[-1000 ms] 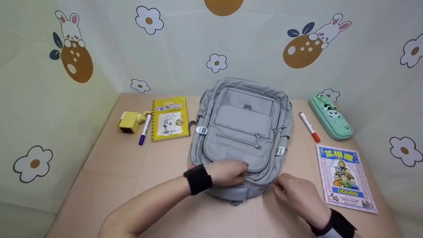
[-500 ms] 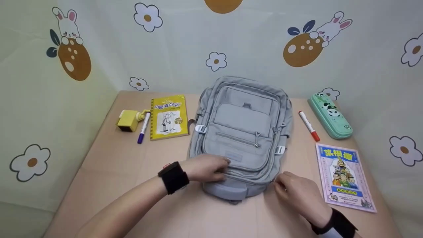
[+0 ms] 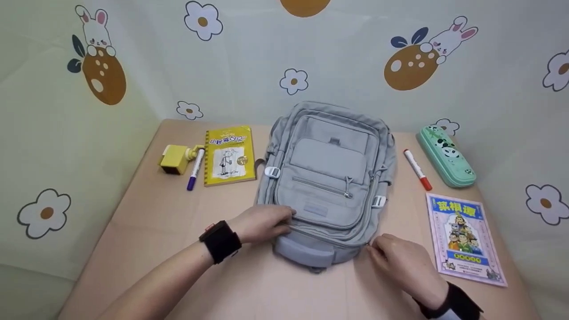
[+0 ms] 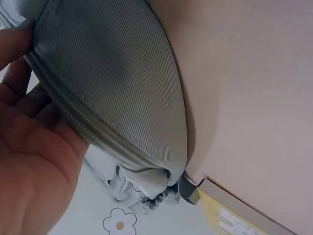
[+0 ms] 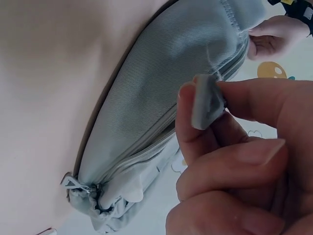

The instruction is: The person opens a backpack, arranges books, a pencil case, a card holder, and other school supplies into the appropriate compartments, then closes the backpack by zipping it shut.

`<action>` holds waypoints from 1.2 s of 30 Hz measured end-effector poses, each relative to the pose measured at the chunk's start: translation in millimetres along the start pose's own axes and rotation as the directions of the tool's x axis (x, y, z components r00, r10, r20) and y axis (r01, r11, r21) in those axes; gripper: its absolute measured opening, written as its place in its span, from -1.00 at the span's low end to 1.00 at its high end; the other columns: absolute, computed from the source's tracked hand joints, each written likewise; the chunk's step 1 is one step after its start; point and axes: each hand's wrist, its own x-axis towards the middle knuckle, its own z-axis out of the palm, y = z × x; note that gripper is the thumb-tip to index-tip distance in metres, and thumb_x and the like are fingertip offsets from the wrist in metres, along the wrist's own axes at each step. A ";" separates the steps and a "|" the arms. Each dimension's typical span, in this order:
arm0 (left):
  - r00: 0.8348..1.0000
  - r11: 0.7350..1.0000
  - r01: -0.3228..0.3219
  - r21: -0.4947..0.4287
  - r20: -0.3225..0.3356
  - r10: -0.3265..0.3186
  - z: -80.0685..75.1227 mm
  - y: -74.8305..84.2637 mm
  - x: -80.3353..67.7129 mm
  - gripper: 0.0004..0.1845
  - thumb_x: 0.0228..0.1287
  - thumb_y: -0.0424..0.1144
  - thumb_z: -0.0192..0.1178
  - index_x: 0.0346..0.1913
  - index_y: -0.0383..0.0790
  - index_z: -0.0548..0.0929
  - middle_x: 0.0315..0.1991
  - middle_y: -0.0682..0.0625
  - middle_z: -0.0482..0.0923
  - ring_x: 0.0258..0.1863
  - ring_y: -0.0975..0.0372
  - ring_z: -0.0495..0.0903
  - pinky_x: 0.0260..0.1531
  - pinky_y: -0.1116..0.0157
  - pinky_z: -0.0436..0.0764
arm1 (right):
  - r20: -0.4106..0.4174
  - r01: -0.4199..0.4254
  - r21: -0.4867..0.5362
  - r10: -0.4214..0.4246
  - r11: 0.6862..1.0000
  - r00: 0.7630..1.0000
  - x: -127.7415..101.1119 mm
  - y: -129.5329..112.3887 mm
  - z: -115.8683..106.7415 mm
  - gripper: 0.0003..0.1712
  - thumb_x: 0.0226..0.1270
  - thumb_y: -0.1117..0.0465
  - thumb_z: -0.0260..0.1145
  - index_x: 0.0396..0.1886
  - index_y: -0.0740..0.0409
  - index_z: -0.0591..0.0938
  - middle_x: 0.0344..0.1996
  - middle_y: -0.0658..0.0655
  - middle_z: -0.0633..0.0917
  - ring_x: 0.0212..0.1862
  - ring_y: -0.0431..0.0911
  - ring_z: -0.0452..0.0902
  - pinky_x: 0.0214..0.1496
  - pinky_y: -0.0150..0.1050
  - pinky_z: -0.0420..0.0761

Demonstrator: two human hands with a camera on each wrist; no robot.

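Note:
A grey backpack (image 3: 326, 155) lies front up on the table, its carry handle (image 3: 304, 252) toward me. My left hand (image 3: 262, 223) grips the bag's edge beside the handle; in the left wrist view its thumb and fingers pinch the fabric along the zipper (image 4: 83, 115). At the near right corner of the bag is my right hand (image 3: 402, 260). The right wrist view shows its thumb and fingers pinching a small grey zipper pull (image 5: 206, 104). Along the stretch seen there, the zipper (image 5: 146, 142) looks closed, though part of it is hidden by the fingers.
Left of the bag lie a yellow book (image 3: 230, 155), a purple marker (image 3: 195, 169) and a yellow box-shaped object (image 3: 175, 159). To its right are a red marker (image 3: 417, 169), a green panda pencil case (image 3: 446, 155) and a pink-bordered book (image 3: 464, 240). A patterned cloth hangs behind.
My left hand has slid left along the bag's near edge, from close to its middle to the lower left. The right hand keeps its pinch at the corner, almost still.

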 end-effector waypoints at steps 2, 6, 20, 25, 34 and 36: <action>1.000 1.000 0.011 -0.009 -0.009 -0.011 1.4 1.1 0.9 -0.86 0.46 -0.16 0.25 -0.27 -0.04 0.52 -0.37 0.18 0.47 -0.34 0.28 0.50 -0.23 0.23 0.57 | -0.006 0.007 0.007 -0.007 1.000 1.000 -1.2 -2.2 -1.0 -0.77 0.36 0.11 0.42 -0.49 -0.12 0.59 -0.58 -0.17 0.48 -0.55 -0.25 0.37 -0.45 -0.21 0.44; 0.999 0.999 0.039 -0.038 -0.027 -0.040 4.4 5.7 1.6 -0.88 0.46 -0.19 0.24 -0.26 -0.05 0.52 -0.39 0.18 0.47 -0.36 0.27 0.51 -0.26 0.24 0.57 | -0.010 0.017 0.029 -0.017 0.999 1.000 -2.4 -7.6 -3.5 -0.77 0.36 0.11 0.42 -0.50 -0.15 0.59 -0.58 -0.19 0.48 -0.54 -0.27 0.37 -0.45 -0.25 0.44; 0.983 0.993 0.089 -0.081 -0.154 -0.100 27.0 36.3 7.5 -0.88 0.46 -0.23 0.23 -0.26 -0.06 0.51 -0.40 0.19 0.46 -0.40 0.29 0.49 -0.34 0.29 0.55 | -0.050 0.186 -0.003 -0.186 0.983 0.981 1.1 -44.8 -7.0 -0.72 0.40 0.08 0.37 -0.52 -0.13 0.51 -0.61 -0.22 0.38 -0.59 -0.31 0.25 -0.57 -0.34 0.30; 0.983 0.994 0.081 -0.080 -0.156 -0.093 29.9 41.5 10.0 -0.89 0.48 -0.22 0.21 -0.25 -0.05 0.51 -0.38 0.19 0.44 -0.39 0.29 0.47 -0.33 0.31 0.54 | -0.068 0.259 -0.035 -0.261 0.965 0.963 11.8 -57.9 -2.0 -0.79 0.40 0.09 0.36 -0.47 -0.08 0.59 -0.62 -0.22 0.39 -0.61 -0.32 0.26 -0.61 -0.36 0.30; 0.986 0.994 0.083 -0.074 -0.140 -0.093 29.6 40.3 9.6 -0.91 0.47 -0.21 0.23 -0.22 -0.05 0.53 -0.37 0.19 0.47 -0.38 0.31 0.48 -0.34 0.34 0.55 | -0.095 0.300 0.023 -0.297 0.954 0.950 15.2 -50.3 -0.1 -0.74 0.39 -0.01 0.40 -0.51 -0.16 0.59 -0.58 -0.25 0.43 -0.58 -0.36 0.30 -0.57 -0.38 0.34; 0.985 0.994 0.083 -0.076 -0.143 -0.093 29.6 39.7 9.4 -0.91 0.46 -0.22 0.23 -0.22 -0.05 0.53 -0.36 0.19 0.47 -0.38 0.31 0.49 -0.33 0.34 0.56 | -0.130 0.311 0.058 -0.302 0.949 0.944 14.6 -43.2 -3.4 -0.76 0.38 -0.02 0.42 -0.48 -0.18 0.61 -0.55 -0.28 0.45 -0.54 -0.37 0.32 -0.52 -0.38 0.38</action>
